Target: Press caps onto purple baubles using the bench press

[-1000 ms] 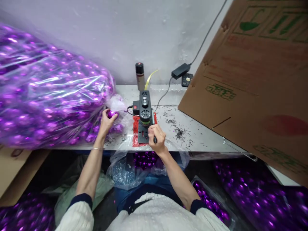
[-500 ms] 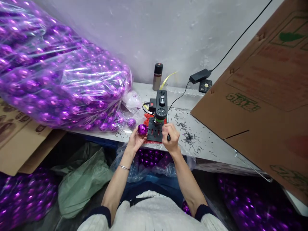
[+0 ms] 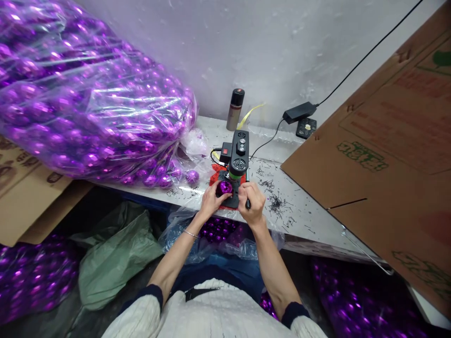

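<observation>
Between the fingers of my left hand (image 3: 211, 200) is a shiny purple faceted ball (image 3: 224, 188), held over the dark slotted base of a small black electric machine (image 3: 239, 152). The machine's head, with round vents and buttons, overhangs the base just behind the ball. My right hand (image 3: 251, 202) is closed round a black-tipped lever handle (image 3: 248, 204) at the machine's right side. Red material (image 3: 214, 174) lies beneath the base. Below the table edge, many purple balls (image 3: 218, 229) sit in an open clear plastic bag.
A huge clear bag of purple balls (image 3: 116, 108) bulges at the left. A spray can (image 3: 235, 110) stands behind the machine, with a black power adapter (image 3: 299, 112) to its right. Thin black bits (image 3: 276, 203) litter the table. A large cardboard box (image 3: 387, 164) leans in at the right.
My left hand has carried the purple ball rightward from beside the machine to over its base. My right hand keeps its grip on the lever handle. The view has shifted slightly.
</observation>
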`<state>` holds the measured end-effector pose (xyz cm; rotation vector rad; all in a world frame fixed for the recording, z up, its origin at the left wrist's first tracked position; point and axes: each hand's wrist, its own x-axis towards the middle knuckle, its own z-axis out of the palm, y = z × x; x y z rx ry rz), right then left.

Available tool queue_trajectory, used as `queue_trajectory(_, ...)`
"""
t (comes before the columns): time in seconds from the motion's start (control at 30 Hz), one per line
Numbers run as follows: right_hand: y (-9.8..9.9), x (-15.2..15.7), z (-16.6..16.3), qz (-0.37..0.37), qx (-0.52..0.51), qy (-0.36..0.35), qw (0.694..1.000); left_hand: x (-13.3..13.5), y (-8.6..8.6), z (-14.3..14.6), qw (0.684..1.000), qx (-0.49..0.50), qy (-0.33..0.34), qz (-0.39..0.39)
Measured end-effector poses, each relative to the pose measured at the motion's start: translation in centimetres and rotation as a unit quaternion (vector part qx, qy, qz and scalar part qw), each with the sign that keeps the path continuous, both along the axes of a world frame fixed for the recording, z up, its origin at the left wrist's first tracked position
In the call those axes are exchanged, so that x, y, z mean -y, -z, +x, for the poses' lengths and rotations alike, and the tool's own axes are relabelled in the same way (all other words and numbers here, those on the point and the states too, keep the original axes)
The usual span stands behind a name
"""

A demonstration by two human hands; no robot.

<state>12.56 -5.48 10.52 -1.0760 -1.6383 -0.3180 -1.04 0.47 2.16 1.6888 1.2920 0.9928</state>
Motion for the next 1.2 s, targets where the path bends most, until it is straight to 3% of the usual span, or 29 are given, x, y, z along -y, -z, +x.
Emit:
queue_trajectory(0.43, 0.1, 0.1, 0.0, 0.001, 0.001, -0.006, 1.000, -0.1, 0.3, 0.8, 0.997, 0.055, 0.026, 0.042)
queue_trajectory(0.57, 0.2, 0.0, -0.1, 0.006, -0.006, -0.001, 1.000, -0.4, 0.8, 0.6, 0.996, 0.081, 0.030, 0.015)
queue_trajectory(0.77, -0.1, 0.1, 0.2, -0.007, 0.006, -0.008, 1.000, -0.3, 2.1, -0.3, 0.989, 0.137, -0.022, -0.046)
queue_trajectory(1.2, -4.4, -0.2, -0.2, -0.065, -0.053, 0.011, 0.996, -1.2, 2.2, -0.7, 0.992, 0.114, 0.008, -0.049)
